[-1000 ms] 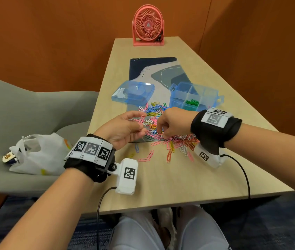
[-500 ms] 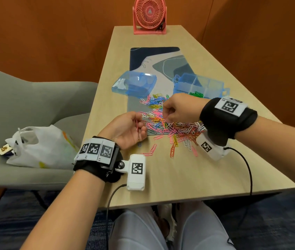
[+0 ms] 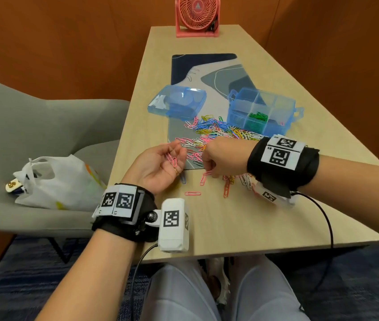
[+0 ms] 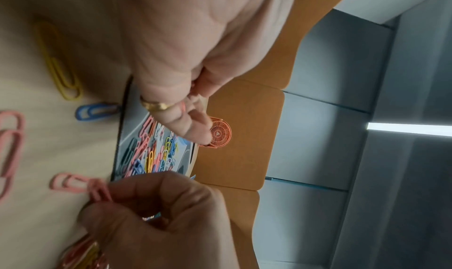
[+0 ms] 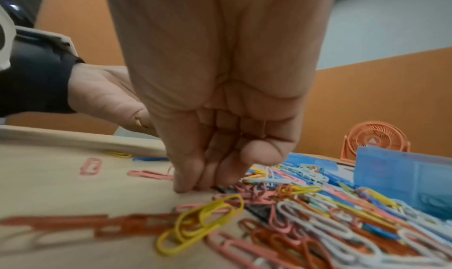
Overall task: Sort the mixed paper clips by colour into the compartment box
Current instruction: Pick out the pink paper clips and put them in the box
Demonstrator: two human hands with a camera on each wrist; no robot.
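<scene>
- Left hand (image 3: 160,164) lies palm up over the light wooden bench (image 3: 241,218), its fingers loosely curled round several pink paper clips (image 3: 172,159).
- Right hand (image 3: 222,159) is knuckles up, fingertips (image 5: 188,184) pressed down at the near edge of the mixed coloured paper clip pile (image 3: 218,135).
- Its grip is narrow, pinching a pink paper clip (image 3: 204,177) flat on the bench.
- Bare bench lies nearer the person.
- Translucent blue compartment box (image 3: 262,111) stands just beyond the pile, green clips (image 3: 258,117) in one compartment.

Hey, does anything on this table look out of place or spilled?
Mostly expected: the mixed clip pile sits on the mat beside the compartment box. A few stray clips have scattered off the mat onto the bare table near the front edge. Nothing looks damaged.
</scene>
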